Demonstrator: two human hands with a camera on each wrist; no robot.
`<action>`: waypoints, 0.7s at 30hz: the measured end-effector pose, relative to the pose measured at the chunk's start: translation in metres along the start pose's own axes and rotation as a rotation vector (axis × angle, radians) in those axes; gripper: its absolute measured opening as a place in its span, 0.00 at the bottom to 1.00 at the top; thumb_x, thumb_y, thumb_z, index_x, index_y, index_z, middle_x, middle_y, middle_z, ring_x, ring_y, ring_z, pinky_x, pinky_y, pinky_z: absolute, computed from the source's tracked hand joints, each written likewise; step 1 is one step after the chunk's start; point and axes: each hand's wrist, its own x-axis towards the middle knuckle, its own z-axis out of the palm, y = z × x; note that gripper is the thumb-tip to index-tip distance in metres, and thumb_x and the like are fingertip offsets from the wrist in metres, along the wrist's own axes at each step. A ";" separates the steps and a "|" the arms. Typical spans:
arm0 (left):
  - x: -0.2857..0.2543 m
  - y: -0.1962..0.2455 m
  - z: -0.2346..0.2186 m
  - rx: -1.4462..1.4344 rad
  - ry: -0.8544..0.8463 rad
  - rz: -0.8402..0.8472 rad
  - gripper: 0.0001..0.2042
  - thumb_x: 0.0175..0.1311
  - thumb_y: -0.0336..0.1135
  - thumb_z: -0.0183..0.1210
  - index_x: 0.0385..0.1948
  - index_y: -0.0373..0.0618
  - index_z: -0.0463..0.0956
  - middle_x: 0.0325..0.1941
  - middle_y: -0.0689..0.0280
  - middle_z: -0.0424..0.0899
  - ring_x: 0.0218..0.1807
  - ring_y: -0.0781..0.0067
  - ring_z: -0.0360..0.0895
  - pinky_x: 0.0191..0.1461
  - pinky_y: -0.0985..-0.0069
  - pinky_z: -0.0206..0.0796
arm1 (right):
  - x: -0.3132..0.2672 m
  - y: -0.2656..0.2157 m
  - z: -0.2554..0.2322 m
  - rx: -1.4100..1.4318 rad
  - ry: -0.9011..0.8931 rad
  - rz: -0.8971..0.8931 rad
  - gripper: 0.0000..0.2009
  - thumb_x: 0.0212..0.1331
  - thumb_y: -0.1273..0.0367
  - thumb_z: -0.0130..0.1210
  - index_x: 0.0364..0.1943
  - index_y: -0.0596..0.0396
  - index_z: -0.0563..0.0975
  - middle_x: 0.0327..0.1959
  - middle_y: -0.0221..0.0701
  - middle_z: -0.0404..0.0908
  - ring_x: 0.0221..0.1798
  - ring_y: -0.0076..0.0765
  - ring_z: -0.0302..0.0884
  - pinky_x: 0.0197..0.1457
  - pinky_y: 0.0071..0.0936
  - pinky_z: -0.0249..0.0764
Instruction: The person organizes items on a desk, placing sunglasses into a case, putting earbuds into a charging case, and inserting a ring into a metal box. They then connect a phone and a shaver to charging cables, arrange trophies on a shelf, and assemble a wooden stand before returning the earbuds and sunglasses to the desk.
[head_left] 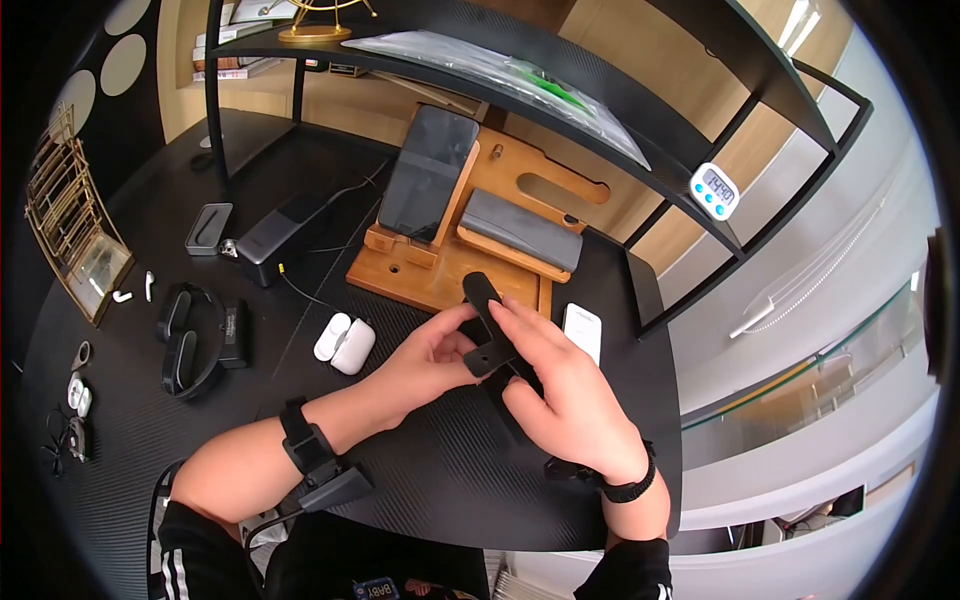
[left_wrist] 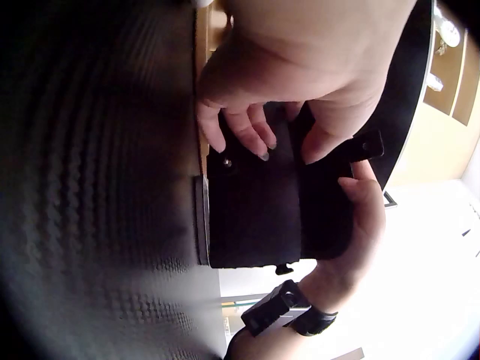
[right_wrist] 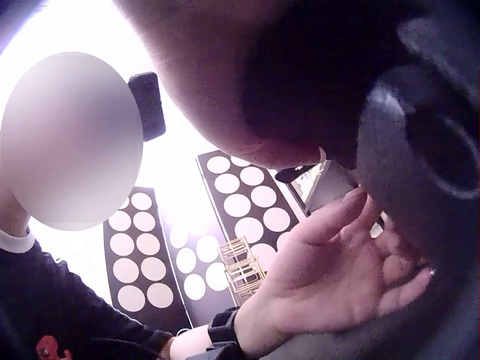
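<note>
A flat black pouch (left_wrist: 255,217) is held between both hands over the front half of the desk. My left hand (head_left: 425,365) grips it from the left, with fingertips on its face near a small metal snap stud (left_wrist: 227,162) and the thumb on the other side of a fold. From the right, my right hand (head_left: 570,390) holds the pouch, long fingers laid along its upper edge and thumb lower down. A short strap (head_left: 487,358) with a hole sticks out between the hands. In the right wrist view the pouch is dark and blurred. Its inside is hidden.
Behind the hands stands a wooden stand (head_left: 430,285) bearing a smartphone (head_left: 430,175) and a grey case (head_left: 520,235). An open white earbud case (head_left: 350,348) lies left of the hands, a black headband device (head_left: 190,345) further left. A black shelf (head_left: 775,85) with a timer (head_left: 714,192) overhangs the back.
</note>
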 end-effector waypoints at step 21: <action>-0.003 0.002 0.007 0.007 0.253 0.145 0.39 0.46 0.14 0.50 0.66 0.48 0.49 0.61 0.63 0.61 0.61 0.65 0.62 0.58 0.75 0.60 | 0.003 -0.004 0.008 0.353 0.072 0.004 0.29 0.50 0.83 0.37 0.62 0.61 0.58 0.62 0.52 0.60 0.65 0.53 0.59 0.67 0.33 0.55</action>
